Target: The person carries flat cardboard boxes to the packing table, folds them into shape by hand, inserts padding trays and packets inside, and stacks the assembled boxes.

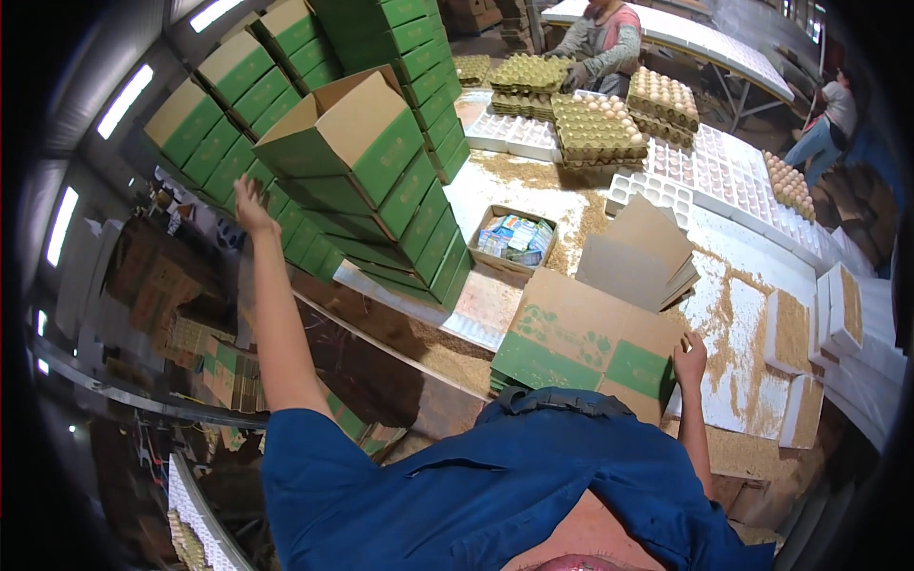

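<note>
My left hand [253,207] is raised at the left with its fingers apart, holding nothing, beside the stacked green-and-brown cardboard boxes [418,207]. The top box of the near stack stands with its top open. My right hand [690,360], fingers apart and slightly bent, is at the right edge of a pile of flat folded cardboard cartons [571,332] in front of my body; whether it touches them I cannot tell. Gray-brown cardboard sheets [635,250] lie just beyond the cartons. A small carton [508,265] of blue and white packets stands between them and the boxes.
Across the table, a person [607,43] in gloves handles pulp egg trays [528,73]. Pulp trays with eggs [663,96] and white trays [721,168] line the far side. Husk-filled white foam pieces [789,332] lie right. Another person [828,118] stands far right. More green boxes [243,82] rise at left.
</note>
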`<state>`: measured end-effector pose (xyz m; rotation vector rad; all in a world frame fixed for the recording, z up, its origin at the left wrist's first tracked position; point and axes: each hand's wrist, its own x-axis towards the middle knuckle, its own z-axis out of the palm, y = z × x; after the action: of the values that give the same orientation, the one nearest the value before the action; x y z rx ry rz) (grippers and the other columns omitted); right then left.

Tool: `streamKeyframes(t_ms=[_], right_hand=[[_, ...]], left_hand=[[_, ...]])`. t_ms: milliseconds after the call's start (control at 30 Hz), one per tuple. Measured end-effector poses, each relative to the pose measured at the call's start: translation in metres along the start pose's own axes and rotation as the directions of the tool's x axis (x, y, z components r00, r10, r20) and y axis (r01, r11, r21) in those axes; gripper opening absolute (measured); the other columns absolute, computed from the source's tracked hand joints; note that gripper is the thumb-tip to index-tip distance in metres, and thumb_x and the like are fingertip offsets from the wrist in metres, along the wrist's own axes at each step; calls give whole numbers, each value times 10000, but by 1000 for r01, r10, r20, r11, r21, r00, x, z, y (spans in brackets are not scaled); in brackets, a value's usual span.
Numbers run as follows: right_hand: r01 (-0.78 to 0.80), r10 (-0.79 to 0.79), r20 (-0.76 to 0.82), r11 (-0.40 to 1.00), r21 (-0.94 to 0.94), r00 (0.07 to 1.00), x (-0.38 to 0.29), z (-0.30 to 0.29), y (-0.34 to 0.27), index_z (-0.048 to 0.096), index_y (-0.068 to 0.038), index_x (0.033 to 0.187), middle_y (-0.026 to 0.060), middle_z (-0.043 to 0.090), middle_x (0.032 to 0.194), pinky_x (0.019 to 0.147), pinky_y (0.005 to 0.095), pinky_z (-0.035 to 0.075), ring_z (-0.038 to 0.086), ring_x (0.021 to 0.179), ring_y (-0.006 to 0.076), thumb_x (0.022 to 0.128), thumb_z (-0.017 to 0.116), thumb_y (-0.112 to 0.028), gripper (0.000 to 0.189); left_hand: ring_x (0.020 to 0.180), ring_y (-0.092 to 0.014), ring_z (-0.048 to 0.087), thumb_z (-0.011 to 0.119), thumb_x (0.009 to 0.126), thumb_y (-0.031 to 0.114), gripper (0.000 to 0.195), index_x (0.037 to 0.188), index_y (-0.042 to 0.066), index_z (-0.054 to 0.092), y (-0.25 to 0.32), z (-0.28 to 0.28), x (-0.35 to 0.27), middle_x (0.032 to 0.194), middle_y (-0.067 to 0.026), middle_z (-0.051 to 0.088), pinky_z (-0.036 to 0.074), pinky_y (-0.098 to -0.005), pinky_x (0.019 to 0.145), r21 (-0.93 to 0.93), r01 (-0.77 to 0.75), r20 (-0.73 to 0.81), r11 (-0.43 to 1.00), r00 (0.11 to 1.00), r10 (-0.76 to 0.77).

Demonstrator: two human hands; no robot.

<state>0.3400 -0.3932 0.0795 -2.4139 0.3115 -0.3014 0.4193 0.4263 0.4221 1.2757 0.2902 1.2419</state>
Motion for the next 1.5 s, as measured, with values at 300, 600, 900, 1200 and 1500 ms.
streamKeyframes(t_ms=[300,600,900,1200,1500], right_hand=[[-166,174,-35,971,172,984,-53,-4,-18,507,-121,1349,216,662,1143,864,415,501,643,1044,383,861,628,-182,506],[-303,333,-20,878,370,943,-25,16,-4,594,4,1111,174,683,1024,864,362,488,653,946,293,782,558,-54,336],[-162,408,-141,623,766,902,-12,-20,-28,553,62,1108,97,645,980,772,252,476,601,877,124,910,521,-14,214],[131,238,-229,364,922,944,4,-94,-85,494,74,1323,133,652,1078,844,266,474,607,921,144,1004,482,-164,397],[7,268,-223,625,781,937,-10,-103,-126,597,39,1215,96,644,1081,932,307,451,584,1015,167,969,639,-252,383]], left_hand=[[1024,-225,658,684,893,184,303,1135,2,693,-123,-33,-403,1100,-145,710,498,-313,880,754,23,481,656,662,-575],[1154,-336,596,722,802,201,470,1207,-18,628,-146,24,-489,1229,-218,627,471,-386,975,700,-227,698,677,413,-584],[828,-164,665,755,805,66,203,972,-24,683,-139,4,-477,933,-102,710,520,-292,799,677,328,465,658,502,-729],[957,-121,619,713,856,63,334,1169,-3,615,-46,47,-439,1061,-57,681,485,-276,858,355,582,744,732,298,-598],[888,-122,600,549,999,350,353,1037,11,637,-7,64,-439,968,-51,679,446,-281,832,257,721,699,643,321,-639]])
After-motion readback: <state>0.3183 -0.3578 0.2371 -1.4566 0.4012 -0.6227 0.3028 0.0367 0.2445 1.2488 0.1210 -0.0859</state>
